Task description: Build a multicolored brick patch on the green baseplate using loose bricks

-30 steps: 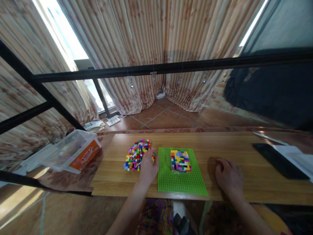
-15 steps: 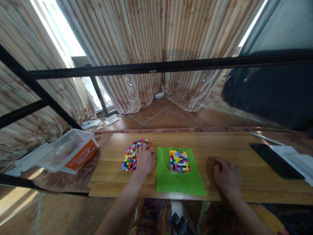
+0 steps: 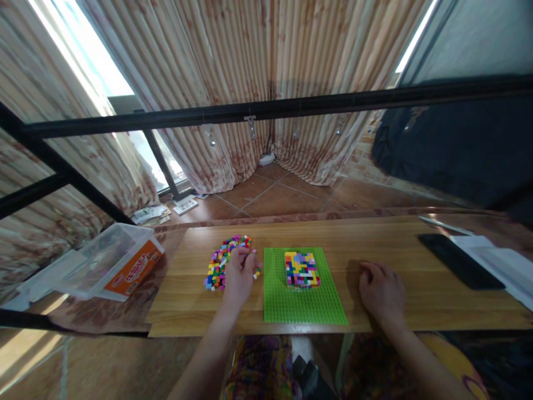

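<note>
My left hand (image 3: 240, 272) is over the right part of a heap of small multicoloured toy bricks (image 3: 217, 265). Its thumb and fingertips are drawn together in a pinch; what is between them is too small to make out. Right of the heap lies a green studded baseplate (image 3: 275, 303). On it stands a block built of many coloured bricks (image 3: 301, 270), near the plate's middle. My right hand (image 3: 383, 294) rests on the wooden table to the right of the baseplate, fingers loosely bent and apart from the thumb, holding nothing.
A clear plastic box (image 3: 97, 272) with an orange label stands left of the wooden table (image 3: 183, 300). A dark flat object (image 3: 460, 261) and white papers (image 3: 495, 264) lie at the table's right. A black metal bar (image 3: 312, 105) crosses before the curtains (image 3: 233, 61).
My left hand has gone from spread over the heap to a pinch, slightly raised. The right hand stays resting on the table. The whole view has shifted a little.
</note>
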A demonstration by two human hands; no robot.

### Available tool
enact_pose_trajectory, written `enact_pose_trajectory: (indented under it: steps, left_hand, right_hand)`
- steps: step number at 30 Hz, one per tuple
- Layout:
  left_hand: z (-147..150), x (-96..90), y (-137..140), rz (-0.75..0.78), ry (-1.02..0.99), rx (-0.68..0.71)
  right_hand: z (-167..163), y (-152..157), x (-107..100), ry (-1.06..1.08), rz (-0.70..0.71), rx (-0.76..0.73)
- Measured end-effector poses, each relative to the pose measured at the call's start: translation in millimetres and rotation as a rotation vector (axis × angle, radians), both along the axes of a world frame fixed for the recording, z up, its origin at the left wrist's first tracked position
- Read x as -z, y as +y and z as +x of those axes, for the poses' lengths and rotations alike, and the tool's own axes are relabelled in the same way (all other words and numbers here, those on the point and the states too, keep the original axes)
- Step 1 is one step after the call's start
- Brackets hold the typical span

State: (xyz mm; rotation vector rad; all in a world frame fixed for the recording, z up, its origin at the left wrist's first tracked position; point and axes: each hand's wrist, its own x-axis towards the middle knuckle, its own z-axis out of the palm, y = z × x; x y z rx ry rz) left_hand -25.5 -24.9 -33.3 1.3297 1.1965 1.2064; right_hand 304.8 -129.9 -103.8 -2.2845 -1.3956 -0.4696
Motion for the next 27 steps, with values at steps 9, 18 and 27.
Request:
enact_pose_trajectory:
  steps: [9, 18, 27]
  left_hand:
    - [6, -16.7, -22, -0.242, -0.311, 0.036]
    - [2, -11.8, -16, -0.195, -0.236, -0.038]
    - [-26, 16.9, 15, -0.091, 0.178, -0.093]
  right_hand:
    - [0, 0, 1, 0.007, 0.012, 0.005]
    - [3, 1, 3, 0.001, -0.012, -0.011]
    - [5, 1, 7, 0.006, 0.010, -0.008]
